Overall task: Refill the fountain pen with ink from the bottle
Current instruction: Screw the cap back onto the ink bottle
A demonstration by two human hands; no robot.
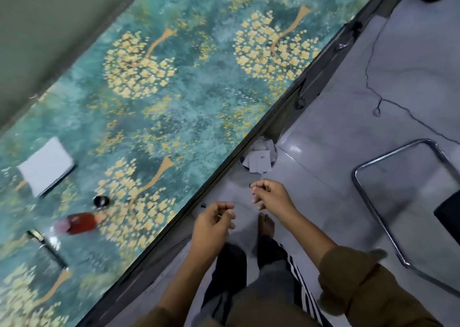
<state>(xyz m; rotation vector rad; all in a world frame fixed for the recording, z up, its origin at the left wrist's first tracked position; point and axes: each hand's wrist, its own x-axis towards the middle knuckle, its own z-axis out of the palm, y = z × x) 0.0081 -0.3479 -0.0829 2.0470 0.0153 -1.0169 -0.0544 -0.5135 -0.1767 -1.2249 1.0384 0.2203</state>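
Note:
A dark fountain pen lies on the teal flowered table at the lower left. Just above it is a blurred red-brown bottle, and beside that a small black round piece, pale inside, that looks like a cap. Both hands are off the table, over the floor in front of its edge. My left hand and my right hand hang with loosely curled fingers, and I see nothing in either. They are far to the right of the pen and bottle.
A white notepad lies on the table's left. A waste bin full of paper scraps stands under the table edge, just beyond my hands. A chrome-framed chair stands at the right. A thin cable runs over the grey floor.

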